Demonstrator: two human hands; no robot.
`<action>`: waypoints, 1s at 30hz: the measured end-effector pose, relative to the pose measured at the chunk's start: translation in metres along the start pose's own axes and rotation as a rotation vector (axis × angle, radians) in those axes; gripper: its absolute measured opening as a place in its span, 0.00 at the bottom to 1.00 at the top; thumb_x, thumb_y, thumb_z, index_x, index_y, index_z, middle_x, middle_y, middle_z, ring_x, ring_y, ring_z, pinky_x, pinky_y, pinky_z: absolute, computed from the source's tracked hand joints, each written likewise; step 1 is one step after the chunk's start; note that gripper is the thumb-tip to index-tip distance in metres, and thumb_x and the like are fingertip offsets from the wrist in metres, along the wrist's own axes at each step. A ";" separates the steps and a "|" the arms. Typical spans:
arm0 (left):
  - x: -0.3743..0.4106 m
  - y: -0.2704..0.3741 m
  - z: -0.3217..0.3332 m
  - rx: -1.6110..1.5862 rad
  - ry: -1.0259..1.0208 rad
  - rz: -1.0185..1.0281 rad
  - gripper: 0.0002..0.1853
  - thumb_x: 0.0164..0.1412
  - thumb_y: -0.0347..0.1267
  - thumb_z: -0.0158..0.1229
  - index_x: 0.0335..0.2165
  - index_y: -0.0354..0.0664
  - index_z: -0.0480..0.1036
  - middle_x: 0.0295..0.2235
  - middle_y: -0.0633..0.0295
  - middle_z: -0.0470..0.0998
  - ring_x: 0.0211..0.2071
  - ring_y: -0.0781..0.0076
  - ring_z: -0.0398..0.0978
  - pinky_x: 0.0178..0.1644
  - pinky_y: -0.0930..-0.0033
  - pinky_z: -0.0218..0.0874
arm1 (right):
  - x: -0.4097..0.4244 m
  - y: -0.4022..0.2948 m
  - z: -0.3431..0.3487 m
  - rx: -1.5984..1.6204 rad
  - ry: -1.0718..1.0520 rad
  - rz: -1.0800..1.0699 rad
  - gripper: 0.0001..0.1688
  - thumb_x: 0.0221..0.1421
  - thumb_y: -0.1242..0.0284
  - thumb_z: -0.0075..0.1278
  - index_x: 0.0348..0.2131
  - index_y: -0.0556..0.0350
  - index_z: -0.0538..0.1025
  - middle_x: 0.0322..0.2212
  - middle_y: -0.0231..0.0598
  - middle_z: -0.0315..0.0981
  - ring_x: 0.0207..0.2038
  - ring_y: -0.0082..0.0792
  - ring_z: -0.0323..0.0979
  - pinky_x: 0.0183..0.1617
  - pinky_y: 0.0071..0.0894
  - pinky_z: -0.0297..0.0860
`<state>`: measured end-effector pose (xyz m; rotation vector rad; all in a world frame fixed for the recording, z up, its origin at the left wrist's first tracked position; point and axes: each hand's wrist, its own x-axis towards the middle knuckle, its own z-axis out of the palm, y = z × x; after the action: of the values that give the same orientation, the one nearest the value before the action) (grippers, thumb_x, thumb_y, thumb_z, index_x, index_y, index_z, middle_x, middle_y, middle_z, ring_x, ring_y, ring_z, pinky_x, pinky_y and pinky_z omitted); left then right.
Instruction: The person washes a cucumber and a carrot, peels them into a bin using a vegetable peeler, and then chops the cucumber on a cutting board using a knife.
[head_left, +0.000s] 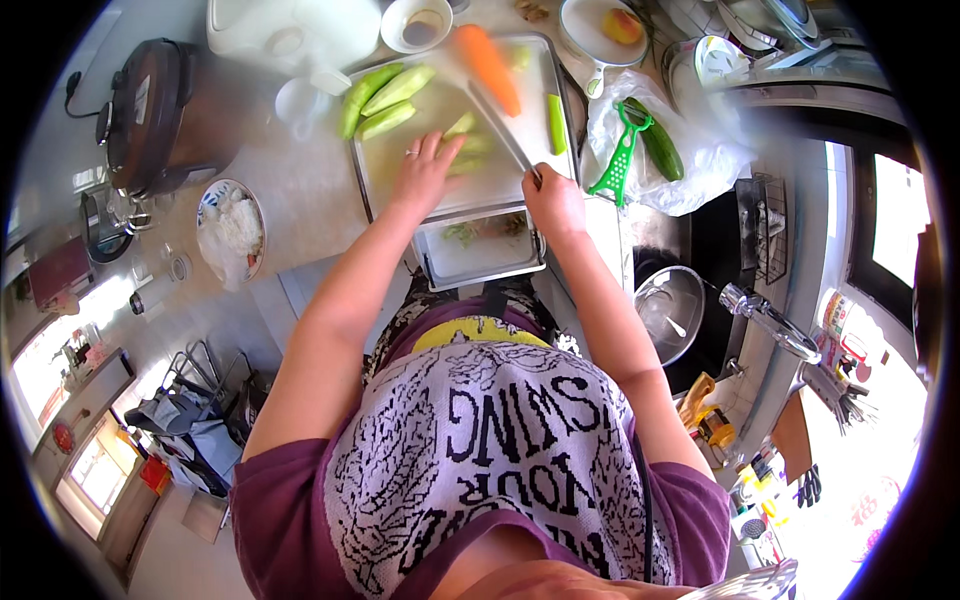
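Over the white cutting board (442, 187), my right hand (555, 199) grips the dark handle of a kitchen knife (501, 131). The blade points away from me and to the left, its far end near a peeled carrot (487, 67). My left hand (427, 172) lies on the board, fingers apart, the fingertips against cut pale green vegetable pieces (469, 154) that are partly blurred. At the board's far left lie several longer pale green pieces (397, 86). A narrow green piece (556, 124) is near the right edge. Below the board, a pull-out tray (480, 251) holds scraps.
Right of the board, a green peeler (621, 154) and a cucumber (660, 146) rest on a plastic bag (697, 187). Beyond stand a white bowl (416, 26) and a handled bowl with a peach-like fruit (604, 34). A rice cooker (161, 116) is left; the sink holds a metal bowl (670, 315).
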<state>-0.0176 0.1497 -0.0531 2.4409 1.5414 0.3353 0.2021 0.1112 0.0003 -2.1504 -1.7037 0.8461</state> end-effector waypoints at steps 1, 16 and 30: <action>0.001 -0.001 0.000 -0.006 0.024 0.024 0.35 0.44 0.44 0.65 0.51 0.53 0.63 0.49 0.53 0.62 0.51 0.52 0.61 0.52 0.55 0.58 | 0.004 -0.003 0.000 -0.035 -0.022 -0.036 0.13 0.53 0.64 0.44 0.27 0.53 0.74 0.21 0.51 0.73 0.27 0.54 0.72 0.34 0.50 0.69; 0.025 0.034 0.021 0.031 0.271 -0.308 0.24 0.47 0.41 0.63 0.44 0.49 0.68 0.50 0.52 0.60 0.51 0.49 0.59 0.53 0.52 0.51 | 0.019 -0.003 -0.004 0.007 -0.061 -0.029 0.14 0.52 0.63 0.44 0.30 0.54 0.74 0.24 0.52 0.74 0.29 0.55 0.72 0.36 0.49 0.68; 0.017 0.010 0.005 -0.209 0.227 -0.056 0.18 0.49 0.30 0.60 0.41 0.45 0.68 0.44 0.57 0.66 0.44 0.51 0.64 0.48 0.55 0.58 | 0.011 -0.012 -0.013 -0.173 -0.107 -0.078 0.12 0.55 0.64 0.43 0.31 0.52 0.71 0.21 0.50 0.74 0.27 0.53 0.74 0.34 0.50 0.70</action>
<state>-0.0001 0.1605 -0.0536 2.2566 1.5685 0.7455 0.2015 0.1268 0.0139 -2.1645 -1.9668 0.8350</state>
